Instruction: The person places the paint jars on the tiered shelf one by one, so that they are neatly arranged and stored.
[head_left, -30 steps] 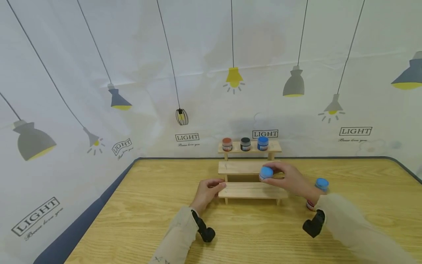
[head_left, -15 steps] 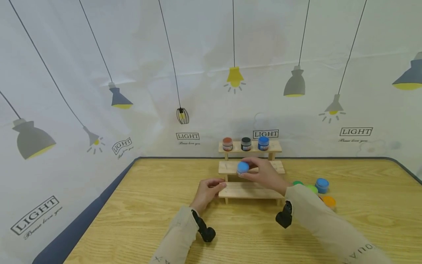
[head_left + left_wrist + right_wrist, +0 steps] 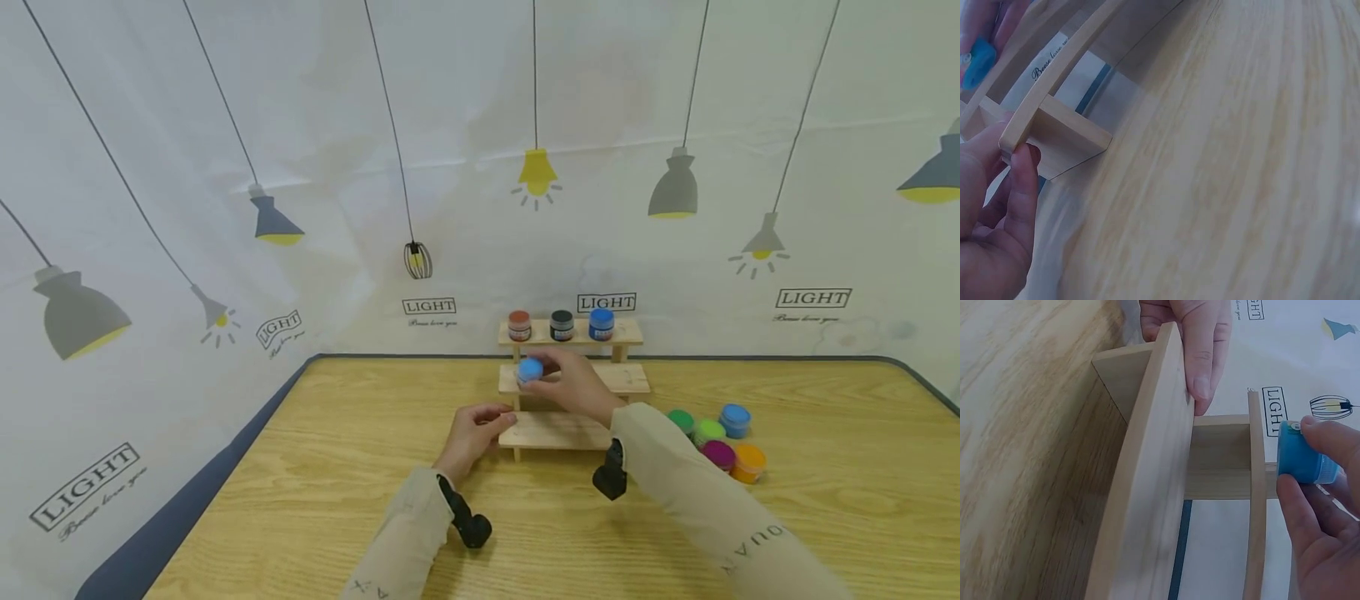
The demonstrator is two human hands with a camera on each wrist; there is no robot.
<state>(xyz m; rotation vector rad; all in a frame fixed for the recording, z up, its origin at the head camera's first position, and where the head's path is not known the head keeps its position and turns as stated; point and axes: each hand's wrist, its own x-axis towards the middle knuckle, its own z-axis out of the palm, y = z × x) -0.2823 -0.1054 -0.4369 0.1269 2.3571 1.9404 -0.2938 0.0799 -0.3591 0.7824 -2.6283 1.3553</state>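
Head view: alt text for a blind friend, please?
The right hand holds a blue jar at the middle shelf of a wooden stand; the left hand grips the bottom shelf. Three jars line the top shelf; five more cluster on the table.

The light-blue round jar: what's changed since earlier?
The right hand carried the light-blue jar leftward over the middle shelf of the stepped wooden rack. The left hand still grips the bottom shelf; the red jar, black jar and blue jar on top stayed put.
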